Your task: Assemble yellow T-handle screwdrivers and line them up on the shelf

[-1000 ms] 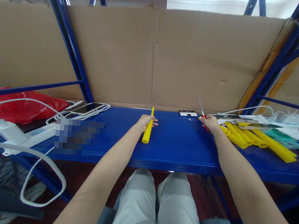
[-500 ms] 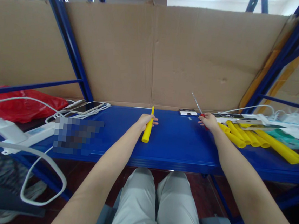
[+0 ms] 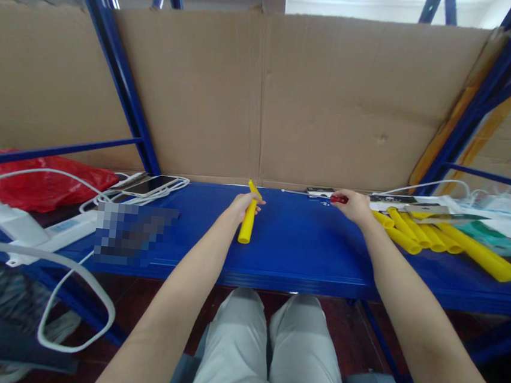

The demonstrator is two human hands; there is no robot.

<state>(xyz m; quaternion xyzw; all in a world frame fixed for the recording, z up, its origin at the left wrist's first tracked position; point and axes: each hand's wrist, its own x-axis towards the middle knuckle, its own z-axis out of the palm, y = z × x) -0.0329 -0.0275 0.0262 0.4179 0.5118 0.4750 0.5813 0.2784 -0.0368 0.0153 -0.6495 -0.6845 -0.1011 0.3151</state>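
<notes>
My left hand (image 3: pixel 244 203) is closed around a yellow tube (image 3: pixel 247 224) over the middle of the blue table. The tube's wide round end faces me, and its narrow far end sticks out beyond my fingers, leaning left. My right hand (image 3: pixel 352 204) grips the red handle of a screwdriver (image 3: pixel 338 198). Its thin metal shaft points left, almost level, towards the tube but apart from it. Just below the screwdriver lie a few tiny metal pieces (image 3: pixel 325 203), too small to name. A small black-and-white box (image 3: pixel 319 192) sits behind the shaft.
Several yellow tubes (image 3: pixel 408 227) lie to the right, with a knife (image 3: pixel 454 219) across them. At left are a red plastic bag (image 3: pixel 44 180), a phone (image 3: pixel 150 185), white cables and a power strip (image 3: pixel 68 231). Cardboard (image 3: pixel 264 96) walls off the blue table's (image 3: pixel 304 244) back.
The screwdriver has swung from pointing up and away to lying nearly level, pointing left. My right hand has turned with it. The tube has shifted slightly left, its far end tipping left.
</notes>
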